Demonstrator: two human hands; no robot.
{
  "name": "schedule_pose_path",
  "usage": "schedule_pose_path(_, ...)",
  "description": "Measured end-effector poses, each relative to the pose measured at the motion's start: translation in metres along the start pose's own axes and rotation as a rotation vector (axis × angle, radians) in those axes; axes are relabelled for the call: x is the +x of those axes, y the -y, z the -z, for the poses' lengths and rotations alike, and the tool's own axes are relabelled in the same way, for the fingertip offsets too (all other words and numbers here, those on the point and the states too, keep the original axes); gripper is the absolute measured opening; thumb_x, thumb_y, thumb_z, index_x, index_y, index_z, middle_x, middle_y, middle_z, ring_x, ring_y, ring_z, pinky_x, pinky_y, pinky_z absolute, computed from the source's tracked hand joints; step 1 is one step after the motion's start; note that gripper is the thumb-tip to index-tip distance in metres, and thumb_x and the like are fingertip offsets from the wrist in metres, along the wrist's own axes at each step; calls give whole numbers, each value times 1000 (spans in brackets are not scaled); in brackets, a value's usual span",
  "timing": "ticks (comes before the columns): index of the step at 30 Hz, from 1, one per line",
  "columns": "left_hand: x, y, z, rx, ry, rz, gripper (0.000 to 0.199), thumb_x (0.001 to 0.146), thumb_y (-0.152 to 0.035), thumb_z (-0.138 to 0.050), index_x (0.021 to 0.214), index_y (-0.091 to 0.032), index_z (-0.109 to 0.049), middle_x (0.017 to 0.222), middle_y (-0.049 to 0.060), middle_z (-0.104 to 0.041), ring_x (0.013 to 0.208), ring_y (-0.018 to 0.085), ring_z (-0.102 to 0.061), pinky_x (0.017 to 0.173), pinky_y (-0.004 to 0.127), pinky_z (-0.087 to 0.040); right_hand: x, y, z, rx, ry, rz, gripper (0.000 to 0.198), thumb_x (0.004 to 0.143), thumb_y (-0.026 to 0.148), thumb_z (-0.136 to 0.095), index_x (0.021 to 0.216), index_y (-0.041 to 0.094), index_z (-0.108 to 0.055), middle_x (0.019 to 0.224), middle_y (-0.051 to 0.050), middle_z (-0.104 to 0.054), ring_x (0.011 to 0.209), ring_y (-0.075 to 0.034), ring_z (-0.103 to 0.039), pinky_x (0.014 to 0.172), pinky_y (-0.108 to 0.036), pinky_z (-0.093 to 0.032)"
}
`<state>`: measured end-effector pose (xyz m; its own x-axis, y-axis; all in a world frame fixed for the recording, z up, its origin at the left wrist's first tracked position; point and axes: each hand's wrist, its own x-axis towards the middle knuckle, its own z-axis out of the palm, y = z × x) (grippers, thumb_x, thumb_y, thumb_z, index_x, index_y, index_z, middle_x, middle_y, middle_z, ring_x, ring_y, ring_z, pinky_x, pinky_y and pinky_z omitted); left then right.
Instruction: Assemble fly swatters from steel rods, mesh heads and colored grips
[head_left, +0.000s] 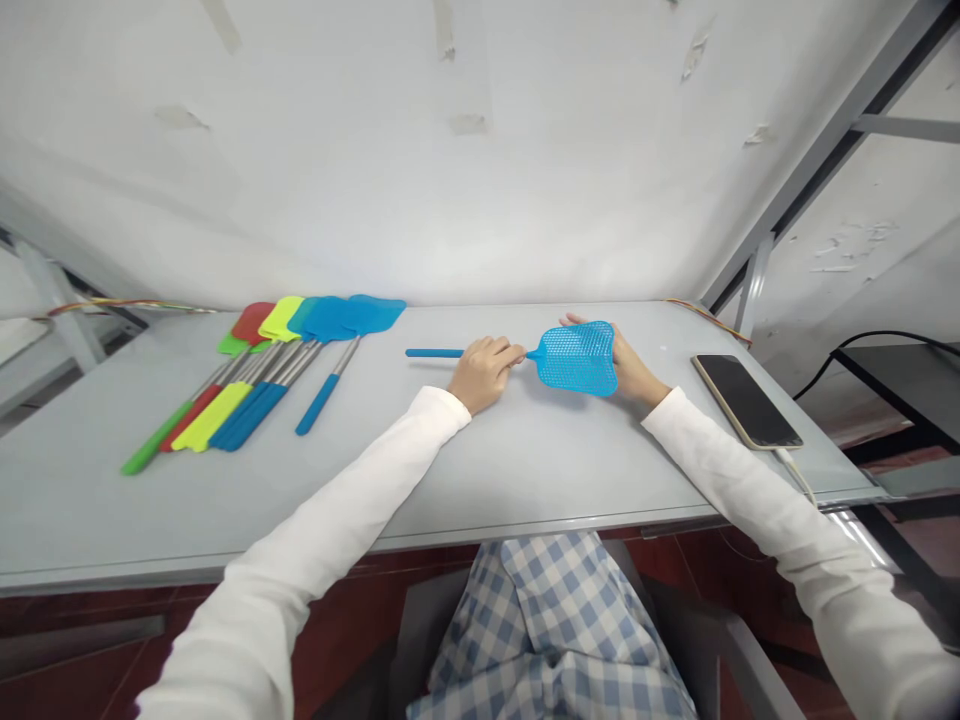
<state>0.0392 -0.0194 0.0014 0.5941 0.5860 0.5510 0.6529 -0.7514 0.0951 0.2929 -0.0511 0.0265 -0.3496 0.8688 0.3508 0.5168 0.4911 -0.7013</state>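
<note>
A blue fly swatter (576, 358) lies crosswise in front of me, its perforated head to the right and its handle to the left. My left hand (486, 372) is closed around its thin shaft, close to the neck. Behind the head is my right hand (634, 368), supporting it from the back and right edge; most of its fingers are hidden by the mesh. To the left, a row of several fly swatters (251, 400) in green, red, yellow and blue lies with heads toward the wall. One blue swatter (326, 390) lies slightly apart from them.
A smartphone (746, 402) with a white cable plugged in lies on the right of the grey table (450, 480). A white wall (480, 200) rises behind it. Metal frame posts (754, 285) stand at the sides, with thin wires along the back edge.
</note>
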Motion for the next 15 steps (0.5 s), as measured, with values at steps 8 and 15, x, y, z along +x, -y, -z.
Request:
schedule_pose_path(8,2,12,4,84,-7,12,32,91,-14,-36,99,-22,-66,86,8,-62,81,23,-50,75,38,-38,1,8,-2,572,27,-203,64,78,75,-52,113,25,-70,108,-8,-72,109,-29,-63,94,-48,-48)
schedule_pose_path(15,1,11,3,114,-1,9,34,91,-11,-35,96,-23,-66,81,7,-62,79,23,-51,74,37,-37,-6,4,5,-223,-70,166,20,88,30,-60,84,37,-78,139,5,-56,131,-29,-40,110,-55,-30)
